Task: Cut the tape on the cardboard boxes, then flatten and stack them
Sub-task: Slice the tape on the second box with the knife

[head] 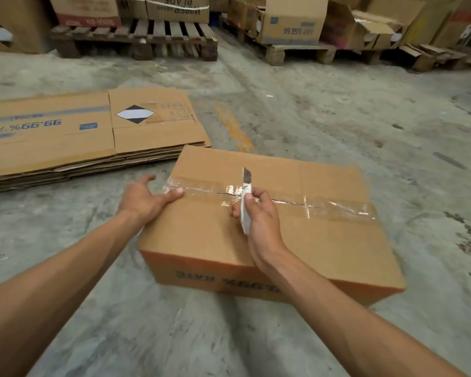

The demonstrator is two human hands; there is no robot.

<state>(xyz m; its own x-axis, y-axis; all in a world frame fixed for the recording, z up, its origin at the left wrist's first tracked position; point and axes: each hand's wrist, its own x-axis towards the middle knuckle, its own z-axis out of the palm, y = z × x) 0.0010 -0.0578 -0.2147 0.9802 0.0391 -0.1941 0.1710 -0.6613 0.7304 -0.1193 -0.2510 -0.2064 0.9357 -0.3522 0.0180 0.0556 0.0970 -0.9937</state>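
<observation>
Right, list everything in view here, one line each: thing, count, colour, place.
sealed brown cardboard box: one, brown, on the floor in front of the person
clear shiny packing tape: one strip, transparent, along the box's top seam
white utility knife: one, white with a grey blade, in the right hand, blade pointing up
stack of flattened brown cardboard boxes: one stack, brown, floor at left
wooden pallets: at least two, dark and pale wood, at the back, loaded with boxes
grey concrete floor: grey
left hand: on the box's left top edge
right hand: closed round the knife
</observation>
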